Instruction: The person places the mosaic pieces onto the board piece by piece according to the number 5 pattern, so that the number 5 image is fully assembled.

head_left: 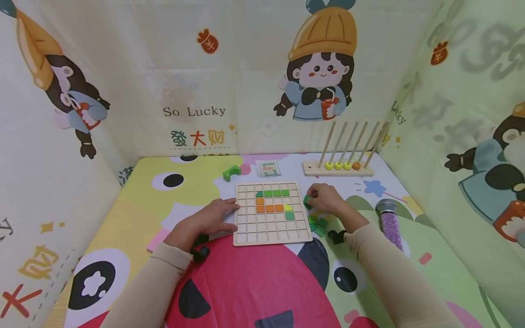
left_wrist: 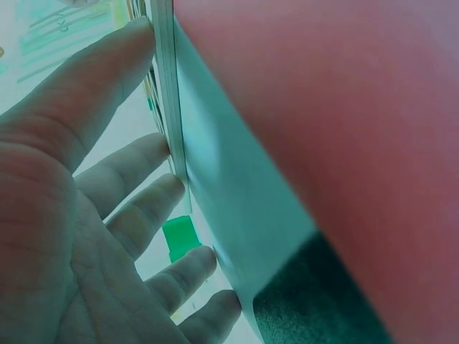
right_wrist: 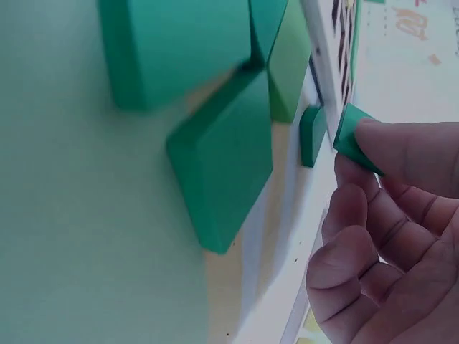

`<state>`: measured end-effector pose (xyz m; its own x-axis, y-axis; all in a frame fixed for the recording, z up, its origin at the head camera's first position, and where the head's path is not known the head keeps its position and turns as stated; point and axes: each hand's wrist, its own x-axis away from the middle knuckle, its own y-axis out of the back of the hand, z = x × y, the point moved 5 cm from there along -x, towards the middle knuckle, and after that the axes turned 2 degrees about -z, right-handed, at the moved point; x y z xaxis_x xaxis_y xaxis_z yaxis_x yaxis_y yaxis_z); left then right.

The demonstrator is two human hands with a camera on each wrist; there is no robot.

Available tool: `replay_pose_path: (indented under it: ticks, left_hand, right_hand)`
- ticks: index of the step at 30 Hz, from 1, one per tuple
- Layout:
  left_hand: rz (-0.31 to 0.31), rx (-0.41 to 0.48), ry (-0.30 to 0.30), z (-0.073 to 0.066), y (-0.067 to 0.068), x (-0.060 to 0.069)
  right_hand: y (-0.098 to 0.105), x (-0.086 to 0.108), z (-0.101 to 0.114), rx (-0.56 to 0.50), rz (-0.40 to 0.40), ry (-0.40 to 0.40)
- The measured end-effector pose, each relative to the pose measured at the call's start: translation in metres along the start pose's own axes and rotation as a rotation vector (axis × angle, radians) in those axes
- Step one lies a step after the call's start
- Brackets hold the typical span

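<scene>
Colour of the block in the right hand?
Green; the block shows best in the right wrist view.

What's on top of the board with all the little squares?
Green blocks, orange blocks and a yellow block sit on the board, with many bare squares around them. The squares beneath the blocks can't be seen, because the blocks cover them.

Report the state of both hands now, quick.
Left hand: open, holding nothing, fingertips at the wooden board.
Right hand: closed on a green block, pinched by thumb and finger.
</scene>
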<state>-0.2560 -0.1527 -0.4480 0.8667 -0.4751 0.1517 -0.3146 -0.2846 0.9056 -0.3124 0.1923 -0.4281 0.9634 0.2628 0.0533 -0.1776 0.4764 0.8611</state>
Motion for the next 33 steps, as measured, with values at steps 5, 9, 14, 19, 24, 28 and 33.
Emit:
replay_pose_path:
  ticks: [5,9,14,19,24,28,33]
  left_hand:
    - [0.003,-0.008,-0.007,0.001,0.000,-0.001]
    - [0.002,-0.004,-0.006,0.001,0.002,0.001]
    - [-0.003,0.003,-0.014,0.001,0.001,0.001]
    - [-0.005,0.004,-0.020,0.000,0.000,0.000]
    - [-0.003,0.004,-0.017,-0.001,0.001,0.001]
    - [-0.004,-0.001,-0.019,-0.001,0.001,0.000]
    - [-0.006,0.003,-0.013,0.000,0.000,-0.001]
  right_hand:
    - [-0.004,0.011,0.009,-0.062,0.039,0.034]
    - [-0.010,0.019,0.020,-0.100,0.066,0.082]
    - [-0.020,0.027,0.032,-0.105,0.103,0.127]
    - [-0.028,0.035,0.038,-0.109,0.139,0.180]
    - [-0.033,0.039,0.042,-0.120,0.161,0.200]
    - [-0.036,0.039,0.044,-0.109,0.159,0.202]
    - [-0.039,0.040,0.047,-0.073,0.146,0.227]
